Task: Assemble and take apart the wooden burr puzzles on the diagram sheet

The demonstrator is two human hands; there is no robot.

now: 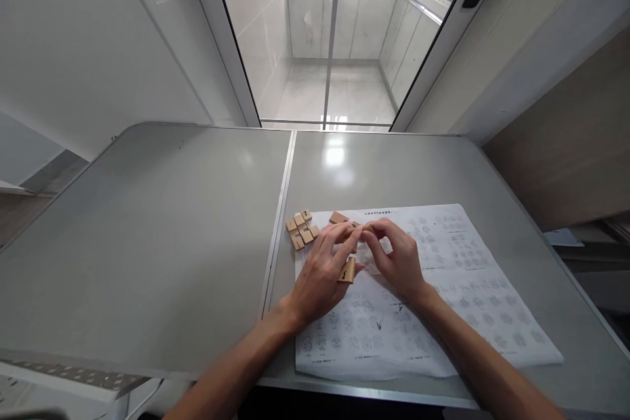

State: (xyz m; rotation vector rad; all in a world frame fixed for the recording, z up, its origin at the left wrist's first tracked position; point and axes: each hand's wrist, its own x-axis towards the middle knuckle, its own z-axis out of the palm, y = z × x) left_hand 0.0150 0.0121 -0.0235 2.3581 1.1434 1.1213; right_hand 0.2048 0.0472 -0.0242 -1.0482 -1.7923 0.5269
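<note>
My left hand [322,272] is curled around a light wooden puzzle piece [347,270] with a dark mark on its end. Its fingertips meet those of my right hand [399,257] at another small wooden piece [365,228], which my right thumb and forefinger pinch. Fingers cover most of this second piece, so its shape is hidden. Just left of my left hand lies a cluster of notched wooden pieces [301,230], one with a dark numeral on it. Beyond my left fingers rests a flat wooden piece [338,217].
Both hands are above a large creased paper sheet [492,315] printed with rows of small diagrams. It lies on a grey table [197,243] with a metal seam [278,230] left of the pieces. A glass door [339,33] stands behind the table's far edge.
</note>
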